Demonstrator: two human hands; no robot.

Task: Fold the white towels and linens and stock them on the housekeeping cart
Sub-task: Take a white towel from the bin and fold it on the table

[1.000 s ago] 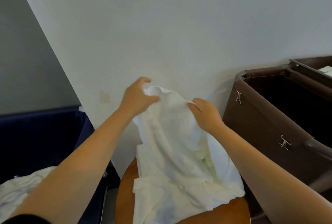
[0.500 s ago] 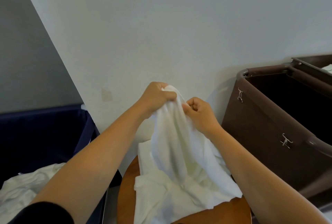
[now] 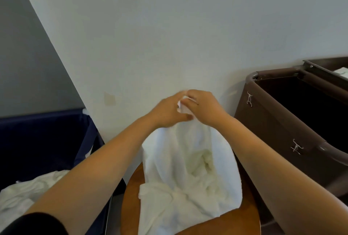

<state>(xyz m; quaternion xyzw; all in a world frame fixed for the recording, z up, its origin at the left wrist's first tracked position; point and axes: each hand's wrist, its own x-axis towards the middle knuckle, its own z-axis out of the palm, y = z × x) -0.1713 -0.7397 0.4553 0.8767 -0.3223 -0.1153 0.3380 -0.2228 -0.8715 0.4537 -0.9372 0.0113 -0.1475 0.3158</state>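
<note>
A white towel (image 3: pixel 186 174) hangs from both hands down onto a round wooden table (image 3: pixel 131 208), its lower part crumpled there. My left hand (image 3: pixel 167 112) and my right hand (image 3: pixel 204 107) meet at the towel's top edge, close to the wall, and both grip the bunched cloth between them. The brown housekeeping cart (image 3: pixel 278 125) stands to the right with its dark bag open. A bit of white linen (image 3: pixel 341 70) shows on the cart's far top right.
A dark blue laundry bin (image 3: pixel 47 140) stands at the left with crumpled white linen (image 3: pixel 24 193) in it. The pale wall (image 3: pixel 169 37) rises right behind the table. Metal hooks (image 3: pixel 249 99) stick out of the cart's side.
My hands have come together at the towel's top edge, from well apart a second ago. The towel now hangs wider below them.
</note>
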